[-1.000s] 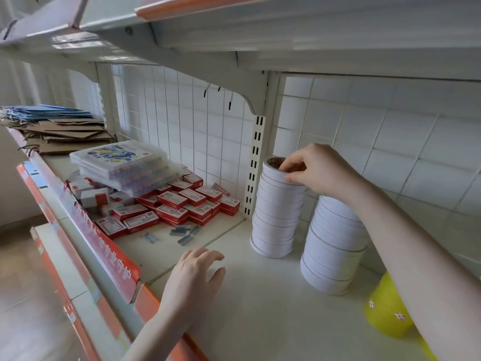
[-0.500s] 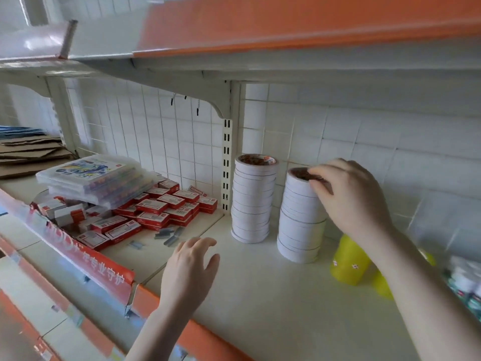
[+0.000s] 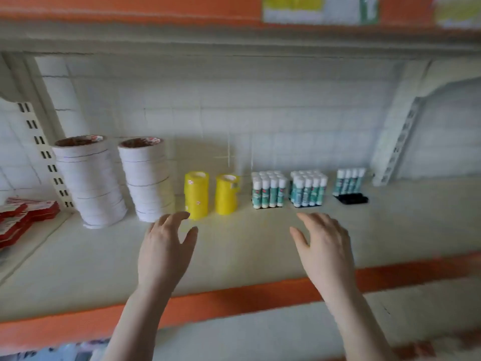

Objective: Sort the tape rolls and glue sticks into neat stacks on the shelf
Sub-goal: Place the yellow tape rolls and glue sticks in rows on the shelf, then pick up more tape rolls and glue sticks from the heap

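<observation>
- Two tall stacks of white tape rolls (image 3: 89, 181) (image 3: 148, 178): upright at the back left of the pale shelf (image 3: 234, 246), near each other.
- Two short stacks of yellow tape rolls (image 3: 196, 195) (image 3: 227, 194): upright, just right of the white stacks.
- Three blocks of white-capped green glue sticks (image 3: 268, 190) (image 3: 308, 188) (image 3: 350, 185): upright, in a row further right.
- Left hand (image 3: 164, 254): fingers spread, holding nothing, above the shelf before the yellow rolls.
- Right hand (image 3: 325, 248): fingers spread, holding nothing, before the glue sticks.
- Red and white flat boxes (image 3: 23, 217): piled at far left.
</observation>
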